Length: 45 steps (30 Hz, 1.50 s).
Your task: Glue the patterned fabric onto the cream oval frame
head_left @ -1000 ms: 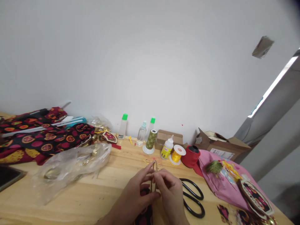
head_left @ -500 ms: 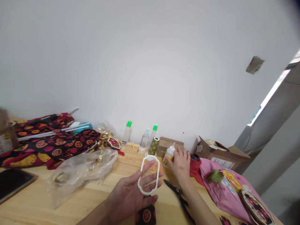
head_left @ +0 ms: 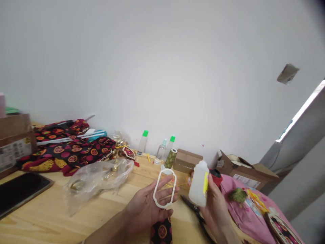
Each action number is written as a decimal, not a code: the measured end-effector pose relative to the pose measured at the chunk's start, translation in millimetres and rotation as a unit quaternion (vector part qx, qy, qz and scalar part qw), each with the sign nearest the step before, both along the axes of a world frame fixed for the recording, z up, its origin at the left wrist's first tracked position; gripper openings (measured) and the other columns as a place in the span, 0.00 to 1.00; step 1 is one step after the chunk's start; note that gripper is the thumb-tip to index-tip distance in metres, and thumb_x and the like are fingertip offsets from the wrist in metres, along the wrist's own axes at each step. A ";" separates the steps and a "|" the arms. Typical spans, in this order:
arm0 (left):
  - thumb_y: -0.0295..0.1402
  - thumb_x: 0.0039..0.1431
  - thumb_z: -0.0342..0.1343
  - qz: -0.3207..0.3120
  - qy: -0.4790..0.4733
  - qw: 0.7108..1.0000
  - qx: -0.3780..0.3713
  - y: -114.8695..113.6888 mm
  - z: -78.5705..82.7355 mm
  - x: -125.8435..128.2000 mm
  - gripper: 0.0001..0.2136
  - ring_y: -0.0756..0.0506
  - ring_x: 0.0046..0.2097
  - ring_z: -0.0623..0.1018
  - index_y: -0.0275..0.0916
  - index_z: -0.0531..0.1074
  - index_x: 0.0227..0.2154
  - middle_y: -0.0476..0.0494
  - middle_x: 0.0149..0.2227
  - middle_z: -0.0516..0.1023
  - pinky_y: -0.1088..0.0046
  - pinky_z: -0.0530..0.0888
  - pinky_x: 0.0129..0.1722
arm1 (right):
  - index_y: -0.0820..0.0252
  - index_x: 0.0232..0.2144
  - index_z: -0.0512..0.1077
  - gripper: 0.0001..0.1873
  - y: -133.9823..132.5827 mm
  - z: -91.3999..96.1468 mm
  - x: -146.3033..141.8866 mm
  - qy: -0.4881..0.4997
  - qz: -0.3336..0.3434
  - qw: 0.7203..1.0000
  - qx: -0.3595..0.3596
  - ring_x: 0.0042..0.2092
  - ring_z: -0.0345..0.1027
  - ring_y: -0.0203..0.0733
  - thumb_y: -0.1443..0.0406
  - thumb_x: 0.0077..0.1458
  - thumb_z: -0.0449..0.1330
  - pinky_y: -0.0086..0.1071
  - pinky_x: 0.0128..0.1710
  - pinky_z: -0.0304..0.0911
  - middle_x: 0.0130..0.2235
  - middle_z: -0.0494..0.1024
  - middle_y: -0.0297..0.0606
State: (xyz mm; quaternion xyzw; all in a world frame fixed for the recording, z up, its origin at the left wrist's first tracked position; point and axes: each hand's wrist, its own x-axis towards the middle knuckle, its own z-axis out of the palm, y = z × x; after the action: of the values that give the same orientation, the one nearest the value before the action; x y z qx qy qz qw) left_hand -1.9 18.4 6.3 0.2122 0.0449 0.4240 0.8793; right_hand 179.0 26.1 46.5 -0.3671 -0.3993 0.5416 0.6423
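My left hand [head_left: 141, 208] is palm up with its fingers spread, and a thin white frame with a wavy outline [head_left: 174, 188] rests across them. My right hand [head_left: 215, 208] is wrapped round a white squeeze bottle [head_left: 197, 186] with a yellow label, lifted above the table and slightly tilted. Its nozzle is not clearly visible. Black-handled scissors [head_left: 194, 207] lie on the wood, partly behind my right hand. Below my left fingers is a strip of dark patterned fabric [head_left: 161, 232].
A green thread spool [head_left: 170, 158], a clear bottle [head_left: 160, 152] and a green-capped bottle [head_left: 142, 144] stand near the wall. Left are a plastic bag [head_left: 93, 178], patterned cloth [head_left: 73, 149] and a phone [head_left: 24, 191]. Right are pink cloth [head_left: 246, 211] and an open carton [head_left: 247, 171].
My right hand has picked the squeeze bottle up from the table and brought it nearer, turning it. My left hand still carries the white frame. The view has shifted slightly left.
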 end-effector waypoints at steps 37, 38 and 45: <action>0.34 0.58 0.40 0.012 0.068 0.997 0.027 2.7 1.3 -1.3 0.22 0.42 0.44 0.73 0.39 0.44 0.55 0.36 0.42 0.72 0.67 0.66 0.40 | 0.40 0.53 0.50 0.42 -20.8 -12.4 1.6 0.140 0.163 0.974 0.067 0.48 0.61 0.43 0.70 0.38 0.63 0.41 0.46 0.59 0.51 0.65 0.33; 0.33 0.58 0.40 0.016 0.072 0.997 0.026 2.9 0.5 -1.3 0.22 0.43 0.44 0.73 0.39 0.45 0.55 0.36 0.42 0.72 0.67 0.67 0.40 | 0.40 0.53 0.50 0.42 -21.1 -12.9 0.0 0.144 0.163 0.974 0.069 0.48 0.61 0.43 0.70 0.38 0.63 0.41 0.46 0.58 0.51 0.64 0.33; 0.33 0.59 0.38 -0.005 0.069 0.997 0.020 0.5 1.2 -1.5 0.19 0.42 0.45 0.71 0.41 0.48 0.54 0.36 0.46 0.69 0.63 0.69 0.38 | 0.43 0.54 0.47 0.41 -20.6 -15.7 -8.8 0.095 0.127 0.983 0.088 0.49 0.60 0.40 0.69 0.41 0.61 0.38 0.49 0.55 0.49 0.66 0.35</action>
State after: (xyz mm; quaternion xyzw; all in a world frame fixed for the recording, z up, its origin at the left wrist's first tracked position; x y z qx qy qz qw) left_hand -3.4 18.8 7.5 0.2587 0.0956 0.4053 0.8716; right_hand 170.2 5.5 30.8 -0.2024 -0.4264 0.6133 0.6333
